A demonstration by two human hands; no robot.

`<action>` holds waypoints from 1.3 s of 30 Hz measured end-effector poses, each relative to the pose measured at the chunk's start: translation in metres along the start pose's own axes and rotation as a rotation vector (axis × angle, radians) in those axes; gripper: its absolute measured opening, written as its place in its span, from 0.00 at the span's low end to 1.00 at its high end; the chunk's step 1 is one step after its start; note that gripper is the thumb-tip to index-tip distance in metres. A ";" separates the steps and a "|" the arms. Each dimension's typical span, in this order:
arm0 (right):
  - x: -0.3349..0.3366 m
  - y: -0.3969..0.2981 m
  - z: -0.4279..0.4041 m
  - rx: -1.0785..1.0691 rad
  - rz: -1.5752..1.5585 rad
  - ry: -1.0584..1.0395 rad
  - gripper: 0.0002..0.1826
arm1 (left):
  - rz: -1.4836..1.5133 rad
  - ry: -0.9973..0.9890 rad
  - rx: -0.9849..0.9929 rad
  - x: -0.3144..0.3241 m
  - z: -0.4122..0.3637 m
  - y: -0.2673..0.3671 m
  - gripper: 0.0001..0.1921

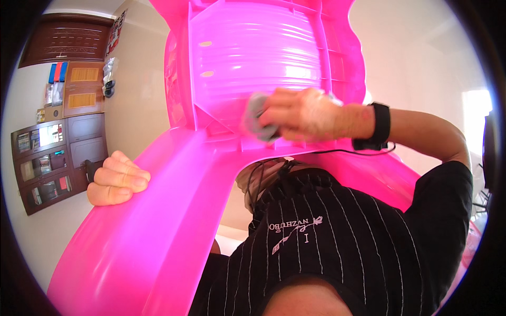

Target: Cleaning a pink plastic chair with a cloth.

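Note:
A large, glossy pink plastic moulding (pixel 178 221), perhaps a chair, fills the middle of the head view. Its ribbed panel (pixel 257 47) has two oval slots on the left and stiffening ribs along the sides. My left hand (pixel 118 179) grips the outer edge of the broad curved part at the lower left, fingers folded over it. Against the lower part of the ribbed panel, my right hand (pixel 304 114) holds a bunched grey cloth (pixel 259 116); both are somewhat blurred. A black band (pixel 381 126) is on my right wrist, and a thin dark cord runs beside it.
To the left stand a dark cabinet with glass doors (pixel 45 162) and a wooden cupboard (pixel 84 89) with boxes beside it. A dark brown door (pixel 65 39) is at the upper left. Pale walls flank the pink piece, with a bright window (pixel 477 114) at the far right.

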State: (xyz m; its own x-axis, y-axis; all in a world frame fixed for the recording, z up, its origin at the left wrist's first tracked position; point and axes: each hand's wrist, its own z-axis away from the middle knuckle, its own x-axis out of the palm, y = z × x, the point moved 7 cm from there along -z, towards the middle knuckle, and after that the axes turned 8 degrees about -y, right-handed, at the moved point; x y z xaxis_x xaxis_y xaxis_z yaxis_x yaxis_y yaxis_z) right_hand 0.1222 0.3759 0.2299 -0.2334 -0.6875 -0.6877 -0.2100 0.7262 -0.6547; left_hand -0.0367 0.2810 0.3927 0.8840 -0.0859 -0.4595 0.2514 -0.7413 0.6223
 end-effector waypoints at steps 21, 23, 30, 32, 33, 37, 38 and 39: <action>0.065 -0.017 0.003 -0.007 0.317 -0.454 0.36 | 0.030 -0.161 -0.020 -0.001 0.008 -0.005 0.08; 0.064 -0.011 0.017 0.089 0.228 -0.499 0.36 | 0.029 -0.172 -0.025 -0.002 0.005 -0.005 0.08; 0.057 -0.012 0.016 0.028 0.291 -0.452 0.30 | -0.027 -0.131 -0.037 0.000 0.000 -0.006 0.09; 0.065 -0.001 0.020 0.063 0.269 -0.458 0.29 | -0.012 -0.137 -0.022 -0.002 0.001 -0.005 0.09; 0.068 0.003 0.021 0.085 0.253 -0.470 0.28 | -0.011 -0.134 -0.008 -0.002 0.002 -0.005 0.08; 0.065 0.001 0.030 0.061 0.214 -0.358 0.26 | 0.016 -0.147 -0.028 -0.002 0.001 -0.007 0.08; 0.063 0.003 0.035 0.082 0.202 -0.324 0.25 | 0.003 -0.139 -0.033 0.000 0.000 -0.009 0.08; 0.061 0.001 0.039 0.095 0.189 -0.289 0.24 | -0.016 -0.131 -0.042 0.000 -0.001 -0.006 0.08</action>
State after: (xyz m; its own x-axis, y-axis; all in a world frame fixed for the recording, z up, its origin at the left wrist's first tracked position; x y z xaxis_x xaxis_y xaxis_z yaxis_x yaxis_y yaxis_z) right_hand 0.1445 0.3350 0.1752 0.0212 -0.5247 -0.8510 -0.0967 0.8462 -0.5241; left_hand -0.0376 0.2861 0.3891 0.8212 -0.1624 -0.5471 0.2841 -0.7150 0.6388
